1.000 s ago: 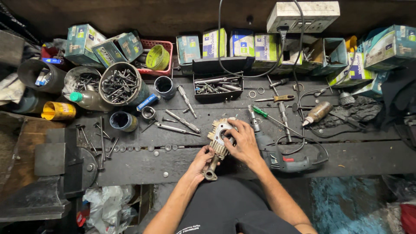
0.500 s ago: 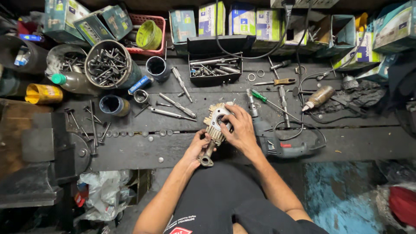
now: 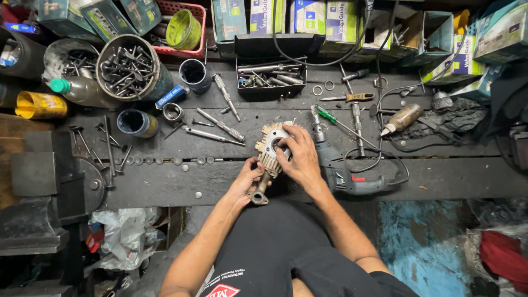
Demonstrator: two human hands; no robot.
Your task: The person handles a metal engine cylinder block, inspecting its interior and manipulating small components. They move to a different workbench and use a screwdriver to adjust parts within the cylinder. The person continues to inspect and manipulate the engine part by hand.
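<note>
Holding a small metal engine part w/ fins at the front edge of the dark worktop, just over the lap; left hand wrapped round the low end, near the pipe-like stub w/ a flat ring at the bottom, fingers curled tight on it; right hand laid over the top face, fingers bent and pressing on the pale round plate, thumb side near the hole; looks like the checking or fitting step, part steadied w/ one hand and worked w/ the other, prob. early to mid way; next move seems to call for a firm grip below, so the part does not tip, and a careful touch on top, maybe a tool picked from close by; electric drill lying just right of the right hand, cord looping off; green-handled screwdriver above it; long metal valves lying left of the part; black tray of bits further back; round tin full of valves at back left; blue-green boxes along the back.
</note>
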